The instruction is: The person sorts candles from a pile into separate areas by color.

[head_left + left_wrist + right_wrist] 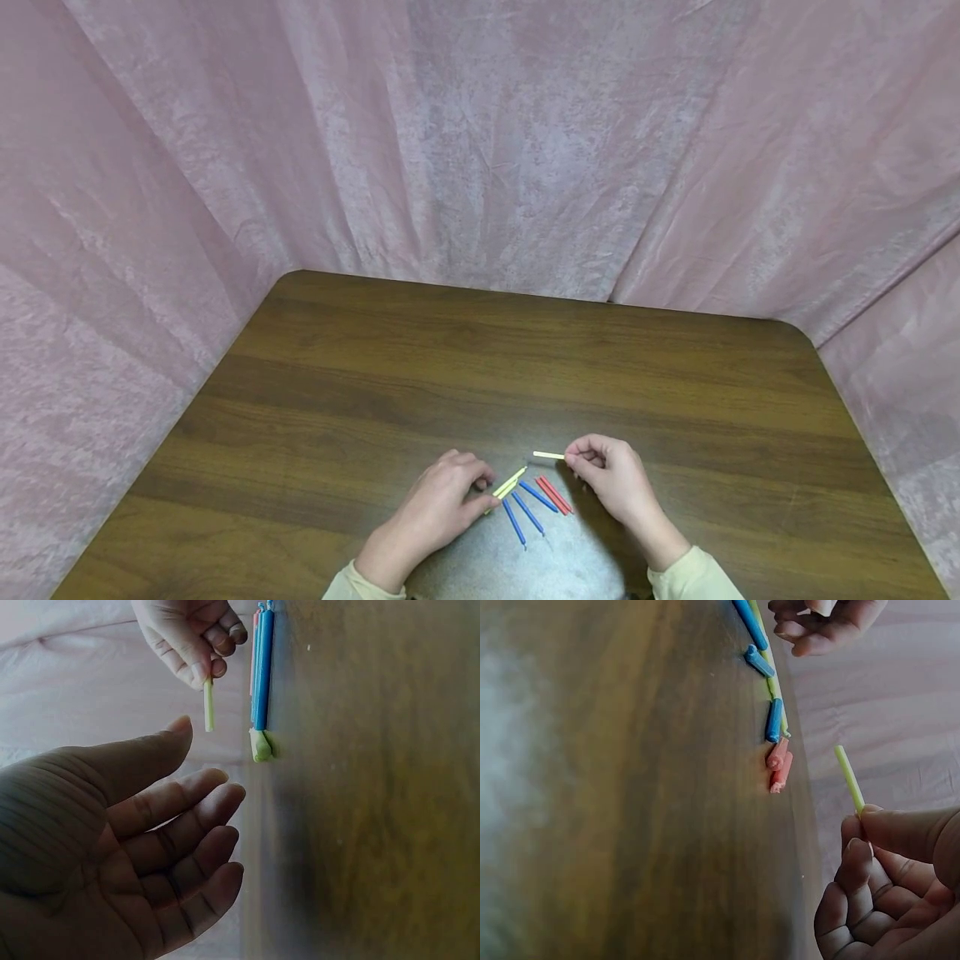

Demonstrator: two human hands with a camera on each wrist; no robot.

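My right hand [617, 482] pinches a thin yellow candle [547, 455] between thumb and forefinger, raised above the table. The candle's free end points left, toward my other hand. With thumb and fingers relaxed and spread apart, my left hand [127, 832] holds nothing. It hovers beside two yellow candles [512, 481] lying slantwise on the table. Three blue candles [528, 513] fan out toward me from the yellow ones. Two red candles [781, 771] lie side by side at the right end of the group, nearest my right hand.
The brown wood-grain table [465, 367] has rounded far corners. Pink velvety curtains [510, 150] hang close around its back and sides. A pale patch of glare [540, 567] lies on the tabletop nearest me.
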